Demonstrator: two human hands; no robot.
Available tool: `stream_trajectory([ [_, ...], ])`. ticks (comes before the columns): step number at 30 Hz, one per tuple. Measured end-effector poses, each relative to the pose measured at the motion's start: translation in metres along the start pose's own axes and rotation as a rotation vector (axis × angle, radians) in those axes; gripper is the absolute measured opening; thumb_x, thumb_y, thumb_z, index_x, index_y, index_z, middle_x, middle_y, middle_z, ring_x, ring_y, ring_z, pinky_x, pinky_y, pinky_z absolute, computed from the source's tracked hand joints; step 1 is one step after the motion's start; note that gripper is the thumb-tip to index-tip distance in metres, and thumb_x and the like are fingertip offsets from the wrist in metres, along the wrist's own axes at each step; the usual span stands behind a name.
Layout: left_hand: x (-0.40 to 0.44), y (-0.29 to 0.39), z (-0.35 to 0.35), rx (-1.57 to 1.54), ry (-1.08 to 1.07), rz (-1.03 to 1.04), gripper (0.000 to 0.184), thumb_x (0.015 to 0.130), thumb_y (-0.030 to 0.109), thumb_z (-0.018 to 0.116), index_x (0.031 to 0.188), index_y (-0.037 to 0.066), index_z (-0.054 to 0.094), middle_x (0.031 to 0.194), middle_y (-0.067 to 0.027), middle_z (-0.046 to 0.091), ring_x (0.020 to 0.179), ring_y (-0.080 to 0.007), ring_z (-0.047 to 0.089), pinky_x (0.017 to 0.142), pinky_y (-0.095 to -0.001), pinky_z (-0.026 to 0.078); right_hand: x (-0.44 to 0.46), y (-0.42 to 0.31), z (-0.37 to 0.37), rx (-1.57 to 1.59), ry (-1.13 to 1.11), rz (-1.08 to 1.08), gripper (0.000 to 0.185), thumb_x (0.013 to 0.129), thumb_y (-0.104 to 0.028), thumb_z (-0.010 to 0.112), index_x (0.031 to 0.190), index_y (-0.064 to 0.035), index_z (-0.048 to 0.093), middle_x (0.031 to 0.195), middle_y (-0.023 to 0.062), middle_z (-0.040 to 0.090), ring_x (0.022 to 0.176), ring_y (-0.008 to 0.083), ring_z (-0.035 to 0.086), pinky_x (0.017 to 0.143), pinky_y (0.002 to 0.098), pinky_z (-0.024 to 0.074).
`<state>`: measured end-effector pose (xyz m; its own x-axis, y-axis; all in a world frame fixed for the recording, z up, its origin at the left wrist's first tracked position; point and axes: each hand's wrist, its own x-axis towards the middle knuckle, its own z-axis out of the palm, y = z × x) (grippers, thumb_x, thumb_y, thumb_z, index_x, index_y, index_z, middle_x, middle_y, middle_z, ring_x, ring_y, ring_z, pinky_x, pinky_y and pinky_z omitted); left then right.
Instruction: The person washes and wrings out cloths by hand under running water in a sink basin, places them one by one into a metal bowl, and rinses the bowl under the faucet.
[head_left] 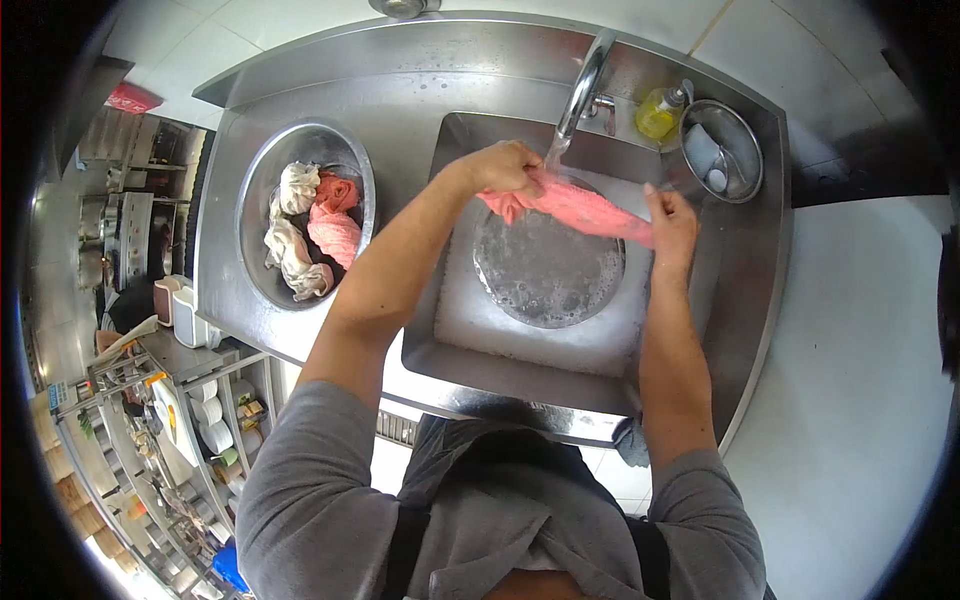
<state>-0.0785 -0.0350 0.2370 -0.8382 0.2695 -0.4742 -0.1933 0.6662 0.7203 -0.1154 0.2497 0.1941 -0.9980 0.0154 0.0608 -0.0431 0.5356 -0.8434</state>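
Note:
A wet pink cloth point(592, 212) is stretched between my two hands over the sink point(418, 345). My left hand point(507, 168) is closed on its left end, close to the faucet point(583, 95). My right hand point(672, 225) grips the other end, near the sink's right wall. Water runs from the spout onto the cloth beside my left hand. Under the cloth sits a round metal basin point(550, 270) holding water with some bubbles; its upper edge is partly hidden by the cloth.
On the left counter a metal bowl point(247, 215) holds twisted white cloths point(292, 250) and pink cloths point(335, 225). Behind the sink at right stand a bottle of yellow liquid point(657, 115) and a metal bowl with utensils point(752, 160). Shelves with dishes point(210, 415) are at lower left.

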Motion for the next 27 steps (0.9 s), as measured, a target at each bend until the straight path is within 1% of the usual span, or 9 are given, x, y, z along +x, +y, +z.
stream_trajectory([
  [5, 0.003, 0.002, 0.029, -0.031, 0.467, 0.183, 0.022, 0.075, 0.014, 0.068, 0.086, -0.003, 0.061, 0.083, -0.0144, 0.066, 0.072, -0.0194, 0.064, 0.065, -0.0343, 0.052, -0.027, -0.032, 0.067, 0.281, -0.239, -0.241, 0.044, 0.066, -0.018, 0.079, 0.103, -0.001, 0.063, 0.097, 0.015, 0.064, 0.092, 0.0222, 0.062, 0.078, 0.0335, 0.0498],
  [7, -0.01, 0.012, 0.028, -0.605, 0.284, 0.064, 0.023, 0.08, 0.014, 0.064, 0.095, -0.003, 0.06, 0.087, -0.012, 0.066, 0.084, -0.023, 0.064, 0.077, -0.0382, 0.05, -0.027, -0.05, 0.098, 0.279, -0.334, -0.256, 0.044, 0.065, -0.014, 0.078, 0.103, 0.0001, 0.062, 0.096, 0.0155, 0.064, 0.092, 0.0244, 0.063, 0.079, 0.0338, 0.0499],
  [8, -0.026, 0.022, 0.024, -0.599, 0.291, 0.055, 0.023, 0.08, 0.014, 0.064, 0.095, -0.003, 0.06, 0.087, -0.012, 0.066, 0.084, -0.023, 0.064, 0.077, -0.0382, 0.05, -0.023, -0.055, 0.112, 0.27, -0.43, -0.272, 0.044, 0.063, -0.011, 0.077, 0.103, 0.0011, 0.061, 0.094, 0.016, 0.064, 0.092, 0.0265, 0.063, 0.08, 0.034, 0.0501],
  [13, -0.098, 0.021, 0.012, -1.438, 0.717, 0.394, 0.016, 0.087, 0.016, 0.054, 0.096, 0.003, 0.056, 0.096, -0.0107, 0.064, 0.093, -0.0212, 0.059, 0.089, -0.0376, 0.042, 0.003, -0.018, 0.162, 0.251, -0.381, -0.057, 0.029, 0.07, -0.004, 0.067, 0.097, 0.0026, 0.06, 0.091, 0.0158, 0.065, 0.086, 0.0275, 0.064, 0.077, 0.0343, 0.051],
  [15, -0.086, -0.017, 0.041, -1.451, 0.895, 0.235, 0.021, 0.089, 0.019, 0.051, 0.105, 0.004, 0.054, 0.104, -0.0091, 0.061, 0.099, -0.0207, 0.056, 0.092, -0.0393, 0.041, 0.003, -0.05, 0.153, 0.254, -0.356, -0.098, 0.025, 0.073, -0.002, 0.063, 0.097, 0.0029, 0.058, 0.09, 0.0146, 0.065, 0.084, 0.0278, 0.064, 0.076, 0.0349, 0.0513],
  [18, -0.061, -0.033, 0.08, -1.767, 0.609, -0.24, 0.035, 0.091, 0.029, 0.051, 0.116, 0.004, 0.055, 0.109, -0.0125, 0.061, 0.105, -0.0237, 0.056, 0.096, -0.0413, 0.042, -0.035, -0.108, 0.12, 0.716, -0.325, 0.225, 0.032, 0.074, 0.001, 0.057, 0.106, 0.0006, 0.053, 0.098, 0.0128, 0.063, 0.088, 0.0292, 0.063, 0.08, 0.0387, 0.0503],
  [20, -0.046, -0.024, 0.088, -2.013, 0.233, 0.049, 0.036, 0.09, 0.027, 0.052, 0.115, 0.002, 0.055, 0.109, -0.0136, 0.061, 0.105, -0.0247, 0.057, 0.093, -0.0407, 0.045, -0.062, -0.097, 0.122, 0.583, -0.291, 0.033, 0.042, 0.074, 0.003, 0.056, 0.115, -0.0016, 0.051, 0.109, 0.0144, 0.059, 0.101, 0.0291, 0.058, 0.089, 0.0385, 0.046],
  [25, 0.011, -0.026, 0.103, -2.01, 0.195, 0.2, 0.029, 0.089, 0.019, 0.054, 0.114, 0.005, 0.054, 0.105, -0.0127, 0.063, 0.097, -0.0241, 0.061, 0.087, -0.0374, 0.049, -0.127, -0.091, 0.074, 0.189, -0.222, -0.2, 0.059, 0.073, 0.002, 0.059, 0.129, -0.0043, 0.044, 0.128, 0.0199, 0.048, 0.123, 0.0333, 0.043, 0.103, 0.0372, 0.0349],
  [27, 0.012, -0.011, 0.097, -1.925, 0.423, 0.26, 0.021, 0.082, 0.007, 0.062, 0.103, 0.005, 0.057, 0.09, -0.008, 0.064, 0.086, -0.0212, 0.063, 0.079, -0.0352, 0.052, -0.135, -0.09, 0.058, 0.072, -0.188, -0.262, 0.062, 0.073, 0.001, 0.06, 0.132, -0.0044, 0.042, 0.132, 0.0208, 0.045, 0.124, 0.035, 0.042, 0.104, 0.037, 0.0338],
])
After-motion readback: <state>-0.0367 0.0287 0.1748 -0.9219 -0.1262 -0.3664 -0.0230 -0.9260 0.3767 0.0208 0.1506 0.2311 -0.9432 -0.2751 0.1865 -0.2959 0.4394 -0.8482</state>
